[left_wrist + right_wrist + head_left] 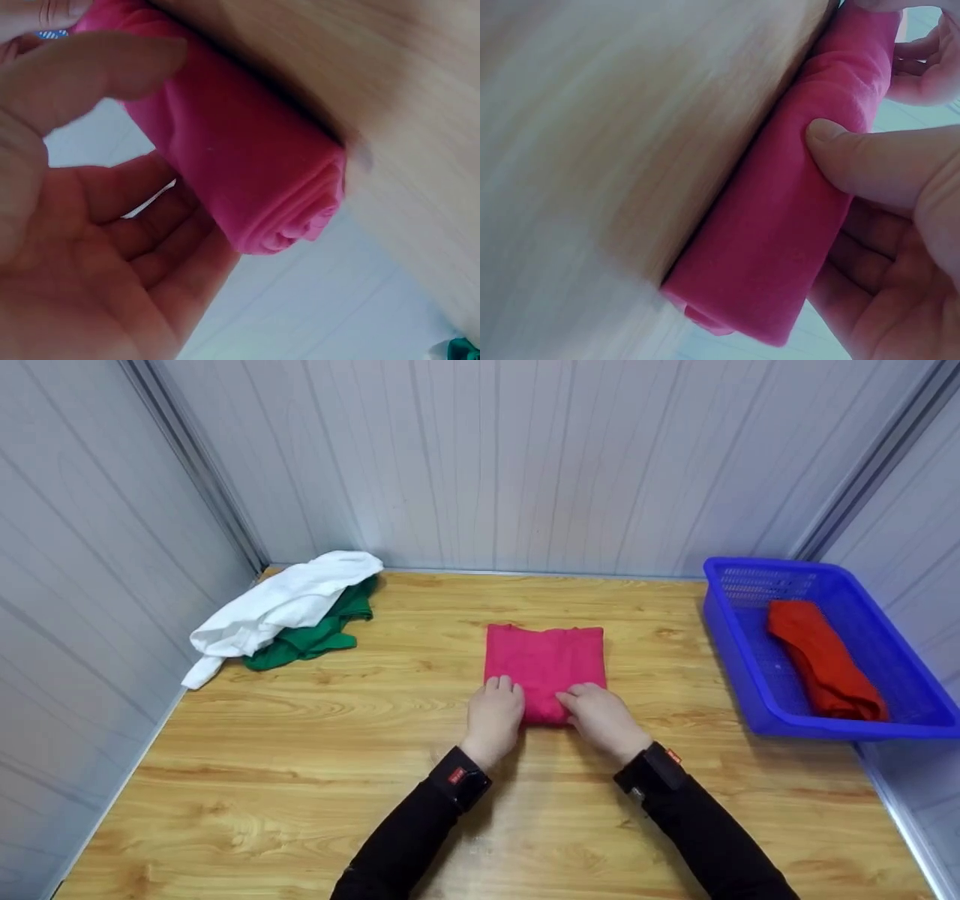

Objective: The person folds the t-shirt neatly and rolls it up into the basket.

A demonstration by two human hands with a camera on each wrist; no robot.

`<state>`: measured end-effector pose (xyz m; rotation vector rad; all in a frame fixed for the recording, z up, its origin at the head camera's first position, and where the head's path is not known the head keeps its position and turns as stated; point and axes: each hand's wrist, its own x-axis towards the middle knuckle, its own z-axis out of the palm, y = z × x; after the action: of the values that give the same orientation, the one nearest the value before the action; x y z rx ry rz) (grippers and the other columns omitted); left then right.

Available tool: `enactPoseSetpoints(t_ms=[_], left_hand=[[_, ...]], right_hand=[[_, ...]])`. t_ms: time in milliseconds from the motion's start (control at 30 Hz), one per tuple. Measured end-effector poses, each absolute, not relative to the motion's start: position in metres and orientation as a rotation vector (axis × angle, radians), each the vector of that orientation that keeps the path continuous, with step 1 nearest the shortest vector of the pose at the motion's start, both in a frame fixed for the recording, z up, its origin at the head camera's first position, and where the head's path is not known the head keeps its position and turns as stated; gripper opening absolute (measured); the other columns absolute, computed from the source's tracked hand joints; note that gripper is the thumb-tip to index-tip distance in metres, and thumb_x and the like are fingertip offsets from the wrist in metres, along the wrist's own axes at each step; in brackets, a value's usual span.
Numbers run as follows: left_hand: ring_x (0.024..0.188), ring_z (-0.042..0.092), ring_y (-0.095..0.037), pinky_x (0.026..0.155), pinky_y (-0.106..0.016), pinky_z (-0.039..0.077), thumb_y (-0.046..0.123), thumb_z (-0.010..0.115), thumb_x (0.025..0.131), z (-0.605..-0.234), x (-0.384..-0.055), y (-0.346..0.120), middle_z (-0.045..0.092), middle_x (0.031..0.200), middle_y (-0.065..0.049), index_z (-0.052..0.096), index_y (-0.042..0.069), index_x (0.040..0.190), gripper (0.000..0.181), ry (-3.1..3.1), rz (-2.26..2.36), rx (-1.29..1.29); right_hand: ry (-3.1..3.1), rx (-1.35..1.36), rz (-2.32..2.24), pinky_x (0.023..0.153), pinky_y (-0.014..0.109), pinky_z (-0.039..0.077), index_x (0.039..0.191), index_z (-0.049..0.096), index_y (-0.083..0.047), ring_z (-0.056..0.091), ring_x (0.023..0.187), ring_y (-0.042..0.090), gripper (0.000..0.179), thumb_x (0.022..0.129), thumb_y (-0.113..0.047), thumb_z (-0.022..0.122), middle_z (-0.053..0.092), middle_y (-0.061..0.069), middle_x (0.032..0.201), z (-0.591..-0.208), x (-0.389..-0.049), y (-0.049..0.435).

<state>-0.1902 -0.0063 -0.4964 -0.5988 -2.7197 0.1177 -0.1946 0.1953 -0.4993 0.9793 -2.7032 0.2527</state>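
Note:
A folded pink garment (546, 660) lies on the wooden table in front of me, a neat rectangle in the head view. Its near edge is a thick roll, with layered folds at the end in the left wrist view. My left hand (496, 718) holds the near left corner, thumb on the near side and fingers over the top. At the near right, my right hand (602, 721) grips the same edge; its thumb (840, 150) presses on the pink cloth in the right wrist view. The garment's underside is hidden.
A blue plastic basket (739, 660) stands at the right, holding a folded orange-red cloth (821, 660). At the back left lie a crumpled white cloth (285, 600) and a green cloth (315, 637) partly under it. Panel walls enclose the table (262, 780) at the back and sides.

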Motion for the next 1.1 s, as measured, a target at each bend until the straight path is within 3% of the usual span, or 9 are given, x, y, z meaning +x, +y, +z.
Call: enactPoseSetpoints(t_ms=[133,333,867,1100], left_hand=[[0.078,0.057,-0.020,0.059,-0.027,0.051,0.005,0.069,0.078,-0.500,-0.192,-0.006,0.056,0.085,-0.006,0.062,0.008,0.090,0.014,-2.676,0.095,-0.573],[0.077,0.058,-0.020,0.054,-0.029,0.051,0.003,0.071,0.075,-0.501,-0.194,-0.008,0.058,0.085,-0.007,0.061,0.007,0.091,0.019,-2.732,0.077,-0.603],[0.080,0.062,-0.026,0.065,-0.035,0.057,-0.001,0.071,0.074,-0.489,-0.197,-0.015,0.063,0.088,-0.013,0.065,0.002,0.093,0.020,-2.848,-0.114,-0.722],[0.081,0.063,-0.028,0.066,-0.038,0.057,0.001,0.072,0.075,-0.491,-0.199,-0.017,0.064,0.089,-0.013,0.065,0.003,0.089,0.016,-2.866,-0.157,-0.735]], right_hand=[[-2.710,0.979,0.266,0.084,0.043,0.052,0.114,0.070,0.003,0.063,0.094,0.033,0.033,0.082,-0.001,0.075,0.068,0.015,0.099,-0.499,-0.195,0.195],[-2.712,0.986,0.287,0.084,0.044,0.052,0.114,0.069,0.004,0.063,0.094,0.033,0.033,0.082,-0.001,0.075,0.068,0.015,0.099,-0.498,-0.195,0.195],[-2.719,1.002,0.303,0.084,0.045,0.052,0.114,0.068,0.005,0.062,0.095,0.034,0.028,0.087,0.001,0.066,0.067,0.016,0.099,-0.496,-0.195,0.196],[-2.760,0.998,0.354,0.087,0.045,0.052,0.114,0.068,0.004,0.063,0.096,0.035,0.033,0.081,0.001,0.065,0.067,0.016,0.100,-0.496,-0.196,0.198]])
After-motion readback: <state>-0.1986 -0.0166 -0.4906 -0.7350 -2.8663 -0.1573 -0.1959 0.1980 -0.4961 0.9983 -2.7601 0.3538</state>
